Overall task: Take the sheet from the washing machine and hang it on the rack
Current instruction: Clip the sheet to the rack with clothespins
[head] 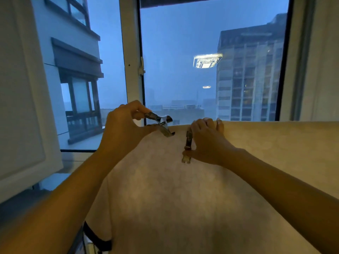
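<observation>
A pale cream sheet (183,189) hangs draped over a rail that it hides, its top fold running from the centre to the right edge. My left hand (124,125) squeezes a metal clothes peg (161,123) so that its jaws gape just left of the fold's end. My right hand (205,140) grips the top fold of the sheet, fingers curled over it. A second metal peg (188,145) hangs down by that hand's thumb; whether the thumb holds it cannot be told.
A big window (183,52) with a white frame post (130,52) stands right behind the sheet. A white cabinet door (22,107) juts in at the left. A dark bar (95,237) of the rack shows below the sheet's left edge.
</observation>
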Tool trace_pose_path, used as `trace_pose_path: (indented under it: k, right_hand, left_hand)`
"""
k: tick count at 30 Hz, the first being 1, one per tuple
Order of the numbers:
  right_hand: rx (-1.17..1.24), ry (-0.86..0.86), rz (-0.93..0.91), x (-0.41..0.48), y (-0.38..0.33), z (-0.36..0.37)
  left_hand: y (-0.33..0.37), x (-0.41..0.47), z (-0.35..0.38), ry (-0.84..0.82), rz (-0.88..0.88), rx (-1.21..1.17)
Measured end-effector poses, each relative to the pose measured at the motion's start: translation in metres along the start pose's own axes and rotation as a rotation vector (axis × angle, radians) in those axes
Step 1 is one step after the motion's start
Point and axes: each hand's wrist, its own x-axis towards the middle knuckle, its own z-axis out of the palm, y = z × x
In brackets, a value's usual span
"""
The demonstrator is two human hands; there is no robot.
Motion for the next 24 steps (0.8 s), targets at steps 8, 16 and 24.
trace_pose_path:
  k: [8, 16, 24]
  right_hand:
    - [-0.077, 0.051, -0.073, -0.005, 0.006, 0.002]
    - [-0.113, 0.071, -0.108, -0.007, 0.012, 0.003]
    - [-0.117, 0.066, -0.112, -0.007, 0.009, 0.005]
  left_hand:
    - [0.002, 0.047, 0.02, -0.19, 0.099, 0.142]
    - [-0.003, 0.074, 0.015, -0.321, 0.034, 0.079]
    - [-0.008, 0.085, 0.006, -0.496, 0.009, 0.152]
